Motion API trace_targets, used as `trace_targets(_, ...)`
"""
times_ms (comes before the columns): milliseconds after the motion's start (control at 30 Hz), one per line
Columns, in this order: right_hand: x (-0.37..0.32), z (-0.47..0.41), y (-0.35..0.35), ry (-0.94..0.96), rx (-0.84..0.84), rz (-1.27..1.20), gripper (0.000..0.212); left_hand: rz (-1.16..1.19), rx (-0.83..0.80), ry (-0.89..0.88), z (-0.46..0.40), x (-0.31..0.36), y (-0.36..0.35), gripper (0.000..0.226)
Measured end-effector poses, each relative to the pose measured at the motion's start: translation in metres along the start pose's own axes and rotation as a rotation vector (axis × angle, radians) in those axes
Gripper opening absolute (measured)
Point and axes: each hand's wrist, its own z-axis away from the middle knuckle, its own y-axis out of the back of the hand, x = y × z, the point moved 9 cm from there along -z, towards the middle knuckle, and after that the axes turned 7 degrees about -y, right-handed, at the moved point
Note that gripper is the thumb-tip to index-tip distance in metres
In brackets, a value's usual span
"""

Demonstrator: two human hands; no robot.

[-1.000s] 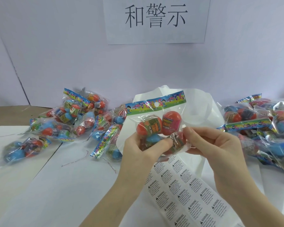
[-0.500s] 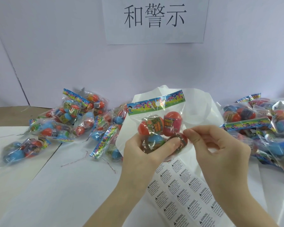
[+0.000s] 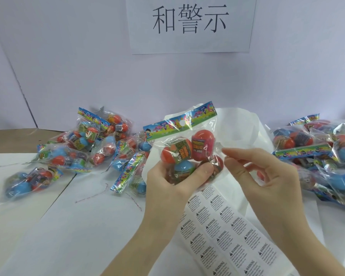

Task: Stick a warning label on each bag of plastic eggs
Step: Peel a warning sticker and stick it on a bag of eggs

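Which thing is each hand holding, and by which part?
The left hand grips a bag of eggs by its lower part, thumb across the front. The right hand holds nothing plainly visible, its fingertips beside the bag's right edge.

View: one head camera only, so no second view shares the scene.
Direction: forward and down, toward the table (image 3: 68, 226) and the wall (image 3: 88, 66).
Nearness: close, both hands large in the lower centre.
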Motion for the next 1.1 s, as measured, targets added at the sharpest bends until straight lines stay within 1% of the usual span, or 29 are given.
trace_targets(167,0.014,-0.004,0.002,-0.188,-0.043,-0.194,0.025,-0.038,-0.016,-0.004,-0.001,-0.004,0.002,0.018)
trace_targets(233,0.019,-0.005,0.001,-0.254,-0.070,-0.220,0.017,-0.069,-0.036,-0.024,-0.001,-0.003,0.001,0.017)
trace_targets(267,0.019,-0.005,0.001,-0.258,-0.078,-0.210,0.016,-0.083,-0.044,-0.036,-0.001,-0.002,0.001,0.018)
trace_targets(333,0.016,-0.005,0.000,-0.234,-0.082,-0.186,0.022,-0.101,-0.046,-0.047,-0.001,-0.001,0.001,0.020)
trace_targets(433,0.012,-0.005,0.005,-0.198,-0.021,-0.166,0.032,-0.115,-0.019,-0.043,-0.001,-0.003,0.002,0.019)
trace_targets(533,0.009,-0.004,0.011,-0.166,0.030,-0.133,0.032,-0.101,-0.028,-0.026,0.001,-0.005,0.000,0.020)
trace_targets(633,0.014,-0.004,0.007,-0.192,0.009,-0.082,0.032,-0.077,-0.012,0.001,0.001,-0.004,0.001,0.028)
trace_targets(733,0.018,-0.003,0.000,-0.221,-0.047,-0.074,0.032,-0.074,0.005,0.030,0.002,-0.005,0.001,0.026)
trace_targets(800,0.017,-0.002,-0.004,-0.220,-0.070,-0.091,0.027,-0.067,0.012,0.062,0.002,-0.007,0.001,0.024)
trace_targets(900,0.012,0.000,-0.004,-0.182,-0.060,-0.109,0.010,-0.004,0.031,0.137,0.003,-0.014,0.001,0.026)
trace_targets(1000,0.005,0.002,-0.005,-0.107,-0.049,-0.083,0.012,0.037,0.020,0.212,0.004,-0.020,-0.001,0.029)
trace_targets(1067,0.004,0.003,-0.005,-0.091,-0.045,-0.062,0.010,0.031,0.031,0.214,0.004,-0.020,0.001,0.034)
trace_targets(1100,0.005,0.003,-0.004,-0.101,-0.041,-0.076,0.006,0.009,0.047,0.191,0.003,-0.018,0.003,0.033)
